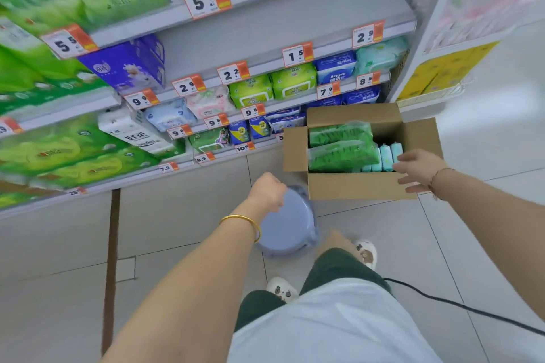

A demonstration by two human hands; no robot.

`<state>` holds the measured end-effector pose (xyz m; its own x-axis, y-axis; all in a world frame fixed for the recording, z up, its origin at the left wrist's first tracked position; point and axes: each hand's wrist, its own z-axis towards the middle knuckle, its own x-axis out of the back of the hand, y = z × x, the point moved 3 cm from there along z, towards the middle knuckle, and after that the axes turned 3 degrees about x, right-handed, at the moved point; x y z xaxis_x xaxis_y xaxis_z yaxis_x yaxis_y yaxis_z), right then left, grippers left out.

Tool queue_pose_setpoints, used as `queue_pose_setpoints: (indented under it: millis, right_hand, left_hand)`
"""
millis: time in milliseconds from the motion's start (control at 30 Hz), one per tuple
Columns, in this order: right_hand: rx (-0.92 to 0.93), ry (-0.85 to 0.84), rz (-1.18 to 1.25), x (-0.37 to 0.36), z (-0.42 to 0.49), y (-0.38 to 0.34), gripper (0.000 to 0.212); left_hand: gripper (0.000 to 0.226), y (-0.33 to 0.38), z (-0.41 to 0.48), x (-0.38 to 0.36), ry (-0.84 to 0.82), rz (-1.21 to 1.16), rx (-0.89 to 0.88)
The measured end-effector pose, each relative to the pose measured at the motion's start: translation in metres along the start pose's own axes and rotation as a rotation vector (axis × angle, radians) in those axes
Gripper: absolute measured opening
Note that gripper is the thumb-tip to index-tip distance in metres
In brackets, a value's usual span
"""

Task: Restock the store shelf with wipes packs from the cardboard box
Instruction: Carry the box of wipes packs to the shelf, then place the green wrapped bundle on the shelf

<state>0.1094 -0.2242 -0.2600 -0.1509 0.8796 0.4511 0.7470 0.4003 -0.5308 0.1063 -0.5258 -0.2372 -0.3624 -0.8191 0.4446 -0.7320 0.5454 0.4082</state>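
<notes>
Cardboard box (354,186) sits open on the floor beside the store shelf (265,23), handy for restocking. 2 green wipes packs (342,155) lie inside. Right hand (418,169) spread loosely at its near rim. Left hand (267,190) curled at stool (289,227) edge; grip unclear.

A single head-worn camera looks steeply down and forward: store shelf (236,88) upper left, floor (177,244) below, close.

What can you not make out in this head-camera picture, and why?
All head view.
Left hand: its own back hides whether it grips the grey stool.
Cardboard box: green wipes packs hide its floor.
Price tags: small print lost to blur.
Black cable: cut off by the right edge.
</notes>
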Motion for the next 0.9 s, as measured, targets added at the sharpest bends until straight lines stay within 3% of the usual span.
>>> queue_pose_setpoints:
  millis: [100,233,367,500,633,767,900]
  right_hand:
    - [-0.014,-0.054,0.04,-0.012,0.004,-0.02,0.045]
    - [-0.015,-0.09,0.127,-0.029,0.027,-0.053,0.044]
    - [-0.037,-0.175,0.112,-0.043,0.047,-0.071,0.044]
    - [-0.064,-0.139,0.145,-0.037,0.071,-0.085,0.043]
    - [-0.094,-0.057,0.192,-0.033,0.101,-0.098,0.042]
    - [-0.136,0.038,0.28,-0.045,0.146,-0.107,0.042]
    - [-0.182,0.108,0.281,-0.064,0.192,-0.102,0.041]
  left_hand:
    - [0.028,0.024,0.011,0.009,-0.065,0.093,-0.044]
    - [0.01,0.068,0.025,0.005,-0.11,0.096,-0.086]
    - [0.012,0.111,0.045,-0.013,-0.149,0.078,-0.125]
    - [0.031,0.152,0.068,-0.014,-0.167,0.161,-0.164]
    - [0.022,0.182,0.103,-0.009,-0.22,0.298,-0.193]
    - [0.029,0.195,0.168,-0.017,-0.282,0.532,-0.258]
    - [0.017,0.195,0.237,-0.03,-0.311,0.73,-0.314]
